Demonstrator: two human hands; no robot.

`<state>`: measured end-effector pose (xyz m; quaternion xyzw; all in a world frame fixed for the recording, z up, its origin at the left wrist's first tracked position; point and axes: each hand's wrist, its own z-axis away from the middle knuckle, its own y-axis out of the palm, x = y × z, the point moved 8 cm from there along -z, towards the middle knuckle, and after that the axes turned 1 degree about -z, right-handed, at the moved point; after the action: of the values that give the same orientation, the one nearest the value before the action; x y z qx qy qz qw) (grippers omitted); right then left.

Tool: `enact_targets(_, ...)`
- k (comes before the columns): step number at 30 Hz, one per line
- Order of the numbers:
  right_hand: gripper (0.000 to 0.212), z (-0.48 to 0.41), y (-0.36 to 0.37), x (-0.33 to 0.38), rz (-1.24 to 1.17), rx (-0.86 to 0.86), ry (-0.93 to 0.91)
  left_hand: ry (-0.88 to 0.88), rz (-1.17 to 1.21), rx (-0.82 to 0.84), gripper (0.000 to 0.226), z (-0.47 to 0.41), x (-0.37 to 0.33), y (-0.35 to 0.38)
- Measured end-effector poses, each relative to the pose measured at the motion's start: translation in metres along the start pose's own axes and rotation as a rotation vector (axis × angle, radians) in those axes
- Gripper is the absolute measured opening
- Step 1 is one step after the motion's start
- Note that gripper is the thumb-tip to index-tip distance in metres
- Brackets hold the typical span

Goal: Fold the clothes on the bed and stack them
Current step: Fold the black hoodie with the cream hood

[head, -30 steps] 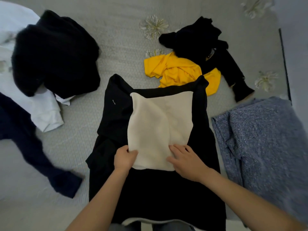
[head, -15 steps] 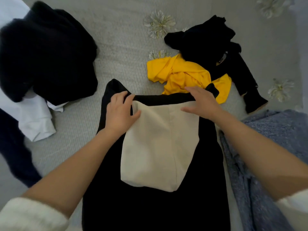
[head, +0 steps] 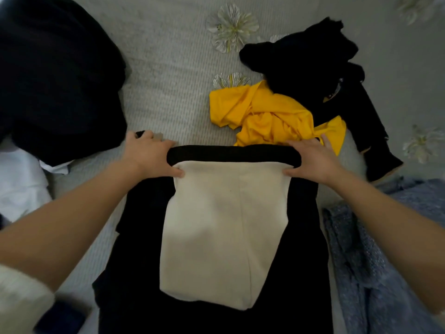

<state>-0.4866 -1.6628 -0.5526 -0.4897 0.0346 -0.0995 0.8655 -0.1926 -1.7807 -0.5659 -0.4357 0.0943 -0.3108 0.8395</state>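
Both hands have left the near hem of the cream rectangular cloth panel (head: 224, 232) and now sit at its far edge, spread wider apart than half a second ago. That panel lies flat on the long black garment (head: 231, 153), which is spread down the middle of the grey textured bedcover (head: 173, 80).

The left hand (head: 149, 155) grips the garment's far left corner. Its fingers curl down over the black edge and its thumb presses the cream corner. The right hand (head: 313, 160) holds the far right corner, fingers straighter and splayed, with the black band running into the crook between thumb and forefinger.

Just beyond lies a crumpled yellow top (head: 265, 114), partly under a bunched black garment (head: 301, 59). A speckled blue-grey knit (head: 385, 261) lies to the right. A bulky dark heap (head: 55, 75) rests on white cloth (head: 19, 184) to the left.
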Motion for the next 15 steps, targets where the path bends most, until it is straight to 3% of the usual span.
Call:
enact_targets(3, 0.057, 0.004, -0.005, 0.000, 0.019, -0.066, 0.015, -0.016, 0.099, -0.126, 0.041, 0.005, -0.002, -0.011)
enact_targets(5, 0.041, 0.010, -0.009, 0.002, 0.065, -0.126, 0.016, -0.021, 0.153, -0.234, 0.030, 0.014, -0.001, -0.016)
enact_targets(11, 0.033, 0.052, -0.036, 0.013, 0.145, -0.411, 0.031, -0.038, 0.248, -0.606, 0.040, 0.068, 0.010, -0.044)
enact_targets(15, 0.033, 0.087, -0.087, 0.017, 0.163, -0.601, 0.086, -0.023, 0.164, -0.809, 0.045, 0.106, 0.020, -0.094)
